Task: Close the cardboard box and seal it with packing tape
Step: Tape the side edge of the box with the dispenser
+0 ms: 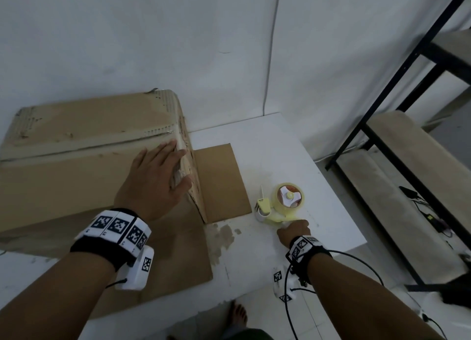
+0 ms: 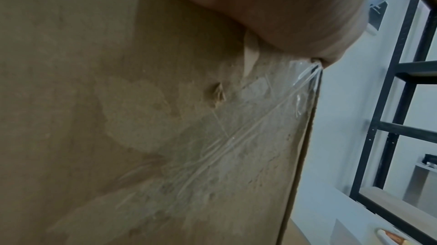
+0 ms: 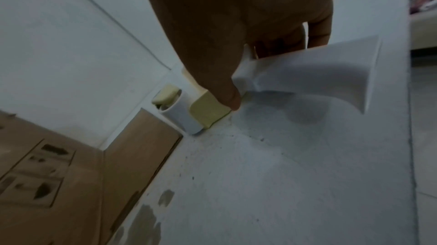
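Note:
A large brown cardboard box lies on the white table with its top flaps down and a seam running across the top. My left hand presses flat on the top, fingers straight, at the box's right edge. The left wrist view shows the box and old clear tape under my left palm. A yellow and white tape dispenser with a clear roll rests on the table to the right of the box. My right hand grips its handle, thumb on the yellow part.
One side flap lies open on the table between the box and the dispenser. A black metal shelf rack stands at the right, with cables on the floor beside it. Brown stains mark the table. The wall is close behind the box.

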